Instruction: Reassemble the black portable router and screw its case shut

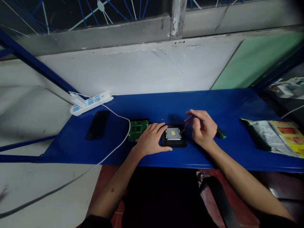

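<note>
A black plastic case (174, 145) lies flat on the blue bench, with a square silver metal plate (169, 135) in it. A small yellowish pad (173, 133) sits at the plate's middle. My left hand (152, 139) holds the case at its left side, fingertips near the upper corner and thumb along the lower edge. In my right hand (203, 128), curled fingers grip a thin screwdriver (184, 129), its tip at the plate's right edge. Most of its handle is hidden by the fingers. Left of my left hand, a green circuit board (137, 128) is partly covered by it.
A white power strip (92, 103) with a plugged-in charger stands at the back left. Its cable crosses near the circuit board. A black phone-like slab (98, 125) lies at left. A green-and-black tool handle (220, 133) and a shiny packet (273, 136) lie at right.
</note>
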`<action>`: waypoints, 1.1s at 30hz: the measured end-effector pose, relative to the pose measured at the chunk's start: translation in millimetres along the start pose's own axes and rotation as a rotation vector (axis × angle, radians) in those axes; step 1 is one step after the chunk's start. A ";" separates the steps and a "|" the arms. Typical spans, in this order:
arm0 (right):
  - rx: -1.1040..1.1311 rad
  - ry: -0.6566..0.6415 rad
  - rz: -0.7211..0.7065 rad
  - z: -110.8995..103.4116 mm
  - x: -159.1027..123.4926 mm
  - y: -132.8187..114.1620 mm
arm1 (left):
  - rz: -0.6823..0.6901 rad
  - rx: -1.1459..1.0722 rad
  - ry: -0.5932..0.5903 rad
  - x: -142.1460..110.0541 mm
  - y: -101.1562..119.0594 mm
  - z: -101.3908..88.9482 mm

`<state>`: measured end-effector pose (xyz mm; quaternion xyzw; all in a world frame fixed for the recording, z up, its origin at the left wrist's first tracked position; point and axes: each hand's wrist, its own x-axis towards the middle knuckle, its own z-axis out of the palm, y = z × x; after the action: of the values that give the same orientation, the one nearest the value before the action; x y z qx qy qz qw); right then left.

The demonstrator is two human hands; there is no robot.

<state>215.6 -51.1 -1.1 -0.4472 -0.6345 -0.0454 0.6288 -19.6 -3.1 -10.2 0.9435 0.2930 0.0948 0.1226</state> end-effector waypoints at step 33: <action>0.073 0.073 0.308 9.1 -0.3 21.4 | 0.087 0.053 -0.055 43.8 3.4 -14.5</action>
<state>222.0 -32.9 -14.0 -0.5140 -0.5365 0.0582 0.6668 14.1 22.0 9.3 0.9604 0.2508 0.0663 0.1014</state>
